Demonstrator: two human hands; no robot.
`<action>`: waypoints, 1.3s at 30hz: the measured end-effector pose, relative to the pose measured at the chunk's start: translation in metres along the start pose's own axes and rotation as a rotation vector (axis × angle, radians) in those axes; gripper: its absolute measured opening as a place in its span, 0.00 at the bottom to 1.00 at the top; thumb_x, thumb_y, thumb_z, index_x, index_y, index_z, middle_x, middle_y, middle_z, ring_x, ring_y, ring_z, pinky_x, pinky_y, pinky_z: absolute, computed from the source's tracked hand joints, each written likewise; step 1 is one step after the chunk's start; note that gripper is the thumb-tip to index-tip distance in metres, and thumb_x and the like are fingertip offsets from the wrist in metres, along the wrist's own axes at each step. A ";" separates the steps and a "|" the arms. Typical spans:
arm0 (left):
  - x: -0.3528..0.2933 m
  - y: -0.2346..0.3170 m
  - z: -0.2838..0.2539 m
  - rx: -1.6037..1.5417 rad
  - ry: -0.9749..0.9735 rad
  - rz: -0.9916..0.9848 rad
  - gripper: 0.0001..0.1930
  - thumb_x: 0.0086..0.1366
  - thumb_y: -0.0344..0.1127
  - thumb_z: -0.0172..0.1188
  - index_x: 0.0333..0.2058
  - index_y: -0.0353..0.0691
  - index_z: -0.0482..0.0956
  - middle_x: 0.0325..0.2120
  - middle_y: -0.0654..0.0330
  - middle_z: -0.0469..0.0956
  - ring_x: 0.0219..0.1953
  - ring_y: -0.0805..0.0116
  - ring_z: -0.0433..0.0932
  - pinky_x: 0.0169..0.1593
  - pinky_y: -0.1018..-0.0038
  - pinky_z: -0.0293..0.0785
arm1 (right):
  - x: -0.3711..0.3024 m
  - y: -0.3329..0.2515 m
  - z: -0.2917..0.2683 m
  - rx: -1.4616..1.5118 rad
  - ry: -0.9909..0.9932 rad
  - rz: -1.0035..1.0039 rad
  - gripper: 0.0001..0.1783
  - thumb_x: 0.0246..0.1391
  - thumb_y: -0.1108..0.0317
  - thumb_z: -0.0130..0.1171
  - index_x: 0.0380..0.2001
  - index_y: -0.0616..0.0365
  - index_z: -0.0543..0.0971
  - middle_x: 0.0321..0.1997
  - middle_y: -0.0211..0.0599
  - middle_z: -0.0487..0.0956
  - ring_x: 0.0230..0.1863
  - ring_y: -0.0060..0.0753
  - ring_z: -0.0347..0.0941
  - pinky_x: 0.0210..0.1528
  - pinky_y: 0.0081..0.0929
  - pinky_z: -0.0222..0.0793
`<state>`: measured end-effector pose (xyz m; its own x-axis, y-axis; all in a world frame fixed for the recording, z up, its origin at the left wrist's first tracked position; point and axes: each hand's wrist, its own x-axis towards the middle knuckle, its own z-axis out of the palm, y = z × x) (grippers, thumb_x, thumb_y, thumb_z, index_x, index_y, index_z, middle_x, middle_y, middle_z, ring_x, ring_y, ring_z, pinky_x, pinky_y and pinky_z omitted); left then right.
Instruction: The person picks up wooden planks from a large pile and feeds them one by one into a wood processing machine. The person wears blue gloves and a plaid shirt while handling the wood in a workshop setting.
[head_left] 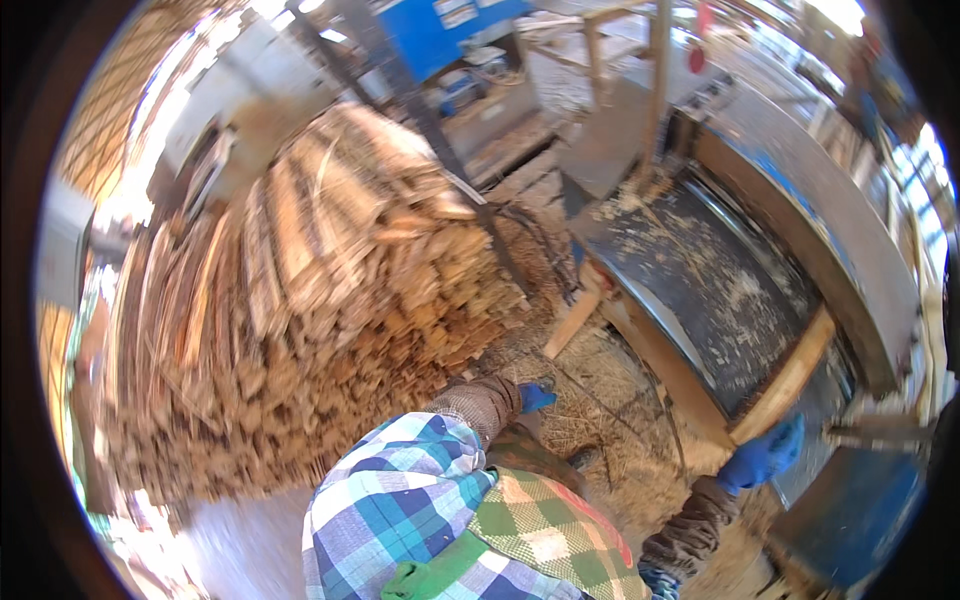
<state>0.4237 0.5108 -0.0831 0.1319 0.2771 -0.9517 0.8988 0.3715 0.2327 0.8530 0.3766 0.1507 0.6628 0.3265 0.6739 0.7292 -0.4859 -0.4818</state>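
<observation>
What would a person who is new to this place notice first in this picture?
First comes the big stack of split wood strips, which fills the left half of the view. To the right stands a dark machine table strewn with sawdust, with a pale wooden edge. Below, the left hand in a blue glove hangs near the foot of the stack, and the right hand, also gloved in blue, rests at the table's near corner.

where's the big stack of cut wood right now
In the head view the stack of cut wood fills the person's left side, beside the dark sawdust-strewn machine table. The gloved left hand is near its lower right edge.
</observation>
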 end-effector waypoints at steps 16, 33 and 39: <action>-0.107 -0.307 0.216 -1.753 0.385 -0.056 0.28 0.70 0.61 0.57 0.50 0.39 0.78 0.37 0.54 0.80 0.33 0.61 0.79 0.42 0.63 0.79 | -0.053 -0.200 -0.007 0.475 -0.681 -0.440 0.35 0.64 0.56 0.61 0.70 0.55 0.65 0.67 0.47 0.69 0.65 0.45 0.68 0.66 0.41 0.66; -0.274 -0.340 0.042 -1.612 0.121 0.843 0.46 0.71 0.68 0.48 0.75 0.46 0.44 0.73 0.49 0.55 0.72 0.52 0.60 0.72 0.55 0.61 | -0.243 -0.655 -0.054 0.535 -0.388 -1.798 0.37 0.54 0.72 0.59 0.68 0.46 0.65 0.73 0.40 0.61 0.69 0.54 0.60 0.61 0.52 0.66; -0.383 -0.246 -0.065 -1.492 0.098 1.450 0.61 0.57 0.85 0.42 0.75 0.43 0.44 0.69 0.43 0.59 0.66 0.49 0.69 0.66 0.53 0.72 | -0.211 -0.576 -0.117 0.422 -0.431 -1.905 0.39 0.52 0.70 0.60 0.69 0.44 0.64 0.74 0.38 0.61 0.72 0.55 0.59 0.66 0.54 0.62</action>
<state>0.1256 0.3708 0.2368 0.2083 0.9777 0.0252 -0.7648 0.1468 0.6273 0.2732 0.4922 0.3513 -0.9275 0.2664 0.2623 0.3605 0.8232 0.4386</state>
